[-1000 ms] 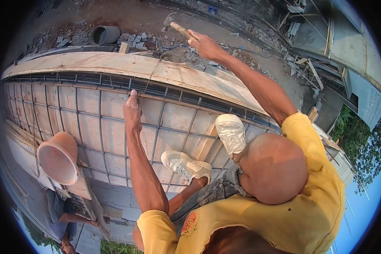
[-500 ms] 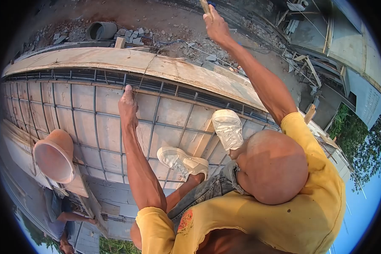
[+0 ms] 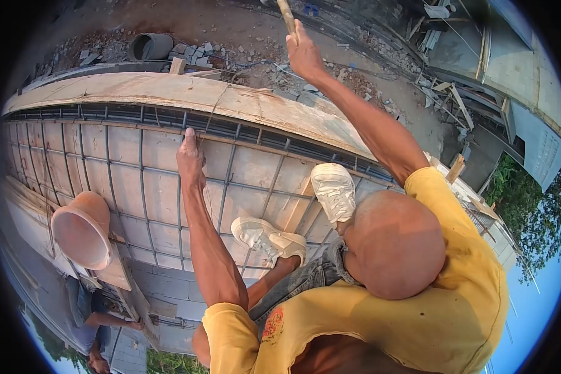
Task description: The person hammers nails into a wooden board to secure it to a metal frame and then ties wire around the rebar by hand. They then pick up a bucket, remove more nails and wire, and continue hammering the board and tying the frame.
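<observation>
My right hand (image 3: 305, 55) is raised at the top, closed around the wooden handle of a hammer (image 3: 286, 14); its head is mostly cut off by the frame edge. Lower down, my left hand (image 3: 191, 154) has its fingers pinched at the thin wooden strip (image 3: 149, 127) along the formwork. Whatever lies between those fingertips is too small to make out. Beside that hand a thin wire (image 3: 215, 106) runs up over the plywood board (image 3: 168, 87). Steel bars (image 3: 142, 169) form a grid under my left forearm, over pale panels.
My white shoes (image 3: 335, 192) rest on the bar grid near a wooden batten (image 3: 298, 209). An orange-pink bucket (image 3: 81, 229) stands at left. Another person (image 3: 96, 318) works below it. Beyond the board lie rubble (image 3: 196, 53) and a concrete pipe (image 3: 151, 46).
My right hand has come down and left with the hammer, showing more of its handle. My left hand stays at nearly the same place on the strip.
</observation>
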A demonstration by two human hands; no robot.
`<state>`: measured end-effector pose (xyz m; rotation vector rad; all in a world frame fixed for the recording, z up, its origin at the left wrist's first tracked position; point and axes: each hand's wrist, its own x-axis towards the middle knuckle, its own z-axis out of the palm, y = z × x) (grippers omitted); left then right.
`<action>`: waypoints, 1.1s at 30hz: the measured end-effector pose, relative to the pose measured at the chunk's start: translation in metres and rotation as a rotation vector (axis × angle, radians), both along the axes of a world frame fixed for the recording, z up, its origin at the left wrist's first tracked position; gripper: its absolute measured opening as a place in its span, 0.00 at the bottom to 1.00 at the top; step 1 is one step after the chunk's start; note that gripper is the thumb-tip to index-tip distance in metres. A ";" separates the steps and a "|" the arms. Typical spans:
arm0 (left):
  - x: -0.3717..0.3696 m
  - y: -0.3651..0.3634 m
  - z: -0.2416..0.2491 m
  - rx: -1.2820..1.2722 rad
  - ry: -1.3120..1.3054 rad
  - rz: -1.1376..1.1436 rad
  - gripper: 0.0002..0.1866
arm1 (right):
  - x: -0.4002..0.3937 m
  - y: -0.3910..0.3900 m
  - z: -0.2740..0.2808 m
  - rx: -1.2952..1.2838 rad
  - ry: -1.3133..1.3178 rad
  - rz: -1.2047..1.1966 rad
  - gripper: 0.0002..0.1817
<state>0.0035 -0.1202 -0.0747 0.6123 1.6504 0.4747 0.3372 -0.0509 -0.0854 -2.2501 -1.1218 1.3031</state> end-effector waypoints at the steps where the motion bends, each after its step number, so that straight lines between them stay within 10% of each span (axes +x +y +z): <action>1: -0.001 -0.001 -0.005 0.012 0.010 0.025 0.25 | -0.008 -0.019 -0.020 -0.163 -0.014 0.256 0.34; 6: -0.009 0.006 -0.013 -0.024 0.011 -0.063 0.25 | 0.020 -0.025 -0.045 -0.111 0.156 0.505 0.34; 9: -0.001 0.000 -0.005 0.005 0.031 -0.003 0.26 | 0.025 -0.001 -0.028 0.201 -0.036 -0.070 0.34; 12: 0.001 0.000 -0.001 -0.010 -0.002 0.021 0.25 | 0.000 -0.014 -0.002 0.013 -0.005 -0.161 0.35; 13: 0.005 0.003 -0.001 -0.017 -0.004 0.023 0.25 | -0.003 -0.038 -0.055 -0.093 0.017 0.270 0.36; 16: 0.001 0.003 0.003 -0.049 0.009 -0.013 0.24 | -0.008 -0.042 -0.038 -0.234 0.144 0.551 0.33; 20: -0.003 -0.005 0.002 -0.043 0.019 0.002 0.24 | 0.034 -0.004 -0.022 -0.080 0.041 0.147 0.34; 29: -0.006 0.005 0.001 -0.048 0.022 -0.028 0.25 | 0.010 -0.009 -0.035 -0.128 0.155 0.399 0.34; 33: -0.002 -0.001 -0.007 -0.023 -0.035 0.012 0.24 | 0.015 0.003 -0.012 0.026 0.051 -0.061 0.35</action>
